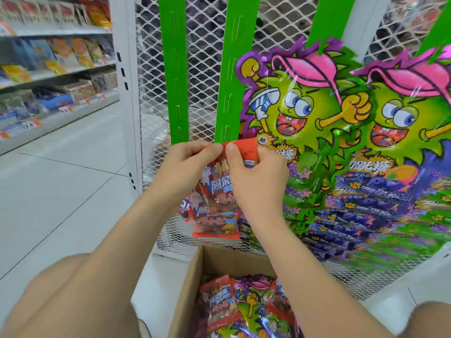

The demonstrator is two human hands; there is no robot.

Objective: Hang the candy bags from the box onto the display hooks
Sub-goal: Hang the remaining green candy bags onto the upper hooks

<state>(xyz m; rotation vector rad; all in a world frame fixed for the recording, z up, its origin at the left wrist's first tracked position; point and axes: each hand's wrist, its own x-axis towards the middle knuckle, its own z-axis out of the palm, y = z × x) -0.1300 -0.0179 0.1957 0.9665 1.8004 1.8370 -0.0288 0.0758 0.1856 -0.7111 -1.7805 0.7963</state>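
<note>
Two-handed, pinching the red candy bag (214, 191) by its top header, straight above the cardboard box (192, 289) and clear of it. Hanging with its long axis pointing down toward the box, header edge running level between the left hand (185, 167) and the right hand (256, 176). Curling both sets of fingers closed on that header: left fingers (214, 149) gripping its left end, right fingers (231, 148) its middle, thumbs nearly meeting on the near face, holding nothing else. Showing a second red pack just beneath, nearer the box; not telling whether held or already hung.

Waiting just under the lower end of the green display strip (229, 93), higher above the box again, so lying up and slightly away from the fingers. Probably needing only a short lift to catch the header on a strip tab, either hand being about equally near. Not making out the header's hole behind the thumbs.

Lying inside the box, more candy bags (219, 298). Hanging above the box's right side, green monster bags (305, 106). Standing behind the box, the white mesh panel (151, 93); far off to its left, store shelves (61, 57).
</note>
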